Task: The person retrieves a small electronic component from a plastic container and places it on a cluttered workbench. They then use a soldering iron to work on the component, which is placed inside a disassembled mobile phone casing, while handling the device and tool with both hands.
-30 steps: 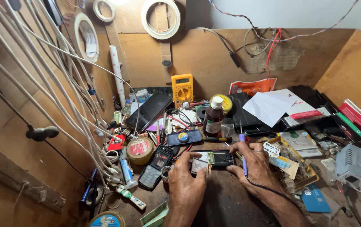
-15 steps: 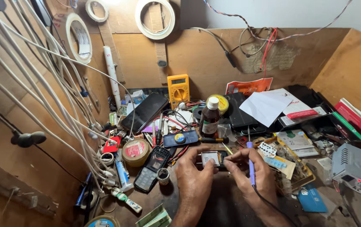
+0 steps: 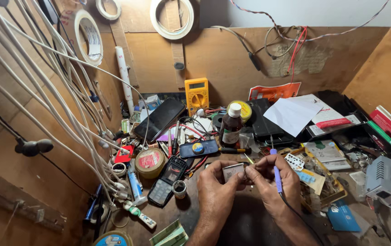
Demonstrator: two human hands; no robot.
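- Head view: left hand (image 3: 216, 189) pinches a small grey phone part (image 3: 233, 171) by its edge, fingers curled tight on it, held just above the wooden bench (image 3: 184, 214).
- Right hand (image 3: 270, 184) is closed round a blue-handled soldering iron (image 3: 276, 175), tip upward, cord trailing toward the wrist; its fingertips also touch the part's right edge.
- Landmark: brown bottle (image 3: 231, 125). The part sits just in front of the bottle, toward the wearer.
- Yellow multimeter (image 3: 196, 94) is behind-left of the bottle; black keypad phone (image 3: 167, 181) is front-left; white paper (image 3: 293, 114) is to its right.
- Round tin (image 3: 150, 162) is left of the bottle, near the keypad phone.
- Judgement: keep the part braced with both hands, hot tip kept off the fingers, wrists low near the bench for steadiness.
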